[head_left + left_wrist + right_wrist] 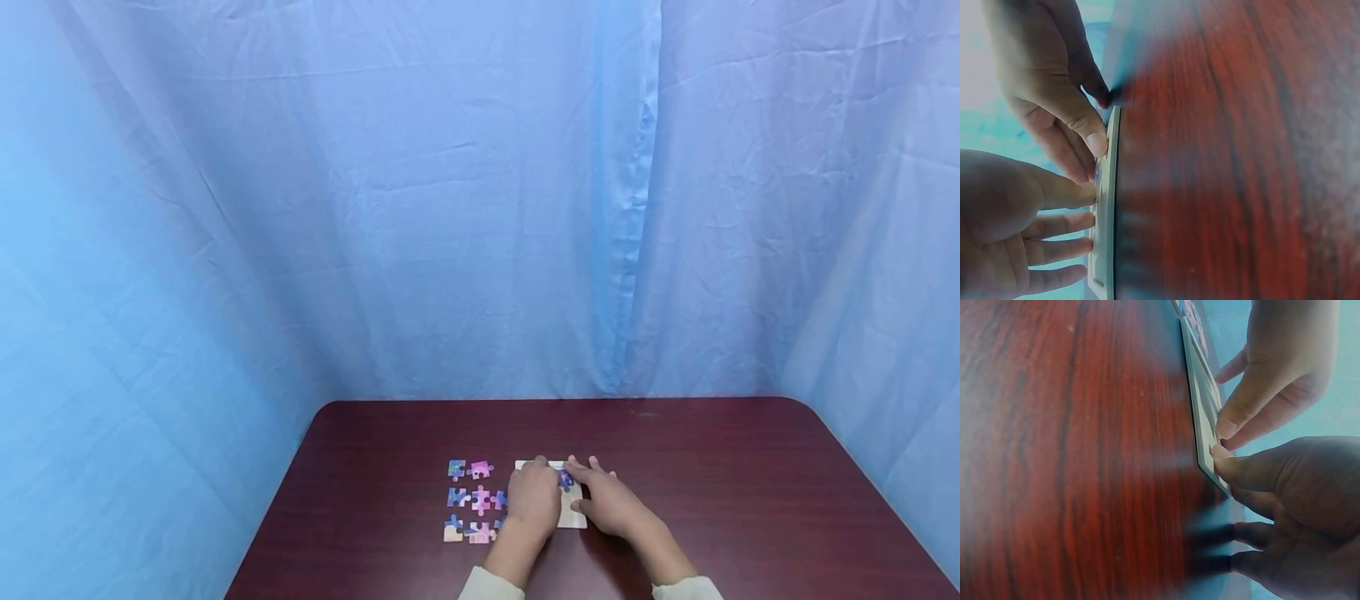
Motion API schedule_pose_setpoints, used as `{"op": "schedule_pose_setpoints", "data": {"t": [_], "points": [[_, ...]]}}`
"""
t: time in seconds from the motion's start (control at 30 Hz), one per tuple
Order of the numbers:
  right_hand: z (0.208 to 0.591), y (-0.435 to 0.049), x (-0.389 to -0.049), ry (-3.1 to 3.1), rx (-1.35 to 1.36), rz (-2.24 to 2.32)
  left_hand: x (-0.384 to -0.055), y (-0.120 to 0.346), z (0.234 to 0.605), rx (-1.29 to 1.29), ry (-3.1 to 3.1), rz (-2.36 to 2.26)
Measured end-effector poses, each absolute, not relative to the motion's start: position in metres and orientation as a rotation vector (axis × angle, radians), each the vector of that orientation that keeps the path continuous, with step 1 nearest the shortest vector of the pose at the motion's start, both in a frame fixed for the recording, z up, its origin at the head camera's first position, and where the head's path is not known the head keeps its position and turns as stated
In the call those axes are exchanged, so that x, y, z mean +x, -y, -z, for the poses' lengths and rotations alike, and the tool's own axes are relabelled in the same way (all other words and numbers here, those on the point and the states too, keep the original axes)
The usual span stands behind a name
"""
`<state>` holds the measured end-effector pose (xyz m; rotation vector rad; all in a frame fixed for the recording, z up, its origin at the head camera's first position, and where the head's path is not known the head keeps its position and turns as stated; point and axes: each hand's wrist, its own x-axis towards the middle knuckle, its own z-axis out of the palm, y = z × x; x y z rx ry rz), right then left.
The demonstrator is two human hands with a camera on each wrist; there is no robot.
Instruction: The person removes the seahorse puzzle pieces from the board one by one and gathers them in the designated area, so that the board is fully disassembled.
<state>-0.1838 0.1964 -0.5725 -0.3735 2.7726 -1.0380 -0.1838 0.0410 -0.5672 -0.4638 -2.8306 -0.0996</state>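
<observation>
A pale puzzle board (573, 518) lies flat on the table, with a blue and purple puzzle piece (566, 481) on it between the hands. My left hand (535, 498) covers the board's left part. In the left wrist view its fingers (1060, 252) are fairly straight, their tips right at the board's surface. My right hand (611, 502) is at the right side, fingers extended over the far right corner. Its thumb (1225, 464) touches the board close to the left thumb in the right wrist view. What lies under the left palm is hidden.
Left of the board, several loose pink and blue puzzle pieces (481, 500) are laid out in rough rows; the left hand partly covers the nearest ones. The dark red wooden table (750, 492) has rounded far corners. Blue curtains (465, 208) hang behind and at both sides.
</observation>
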Motion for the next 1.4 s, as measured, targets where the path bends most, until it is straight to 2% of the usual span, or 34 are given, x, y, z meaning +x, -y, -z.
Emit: {"op": "schedule_pose_setpoints", "data": {"t": [0.37,1.4], "points": [[0.572,-0.195,-0.184,-2.772,-0.367,1.036,-0.189,-0.048,0.572,-0.364,2.789,0.060],[0.570,-0.196,-0.184,-2.769,-0.383,1.041,-0.188,-0.033,0.574,-0.472,2.794,0.277]]}}
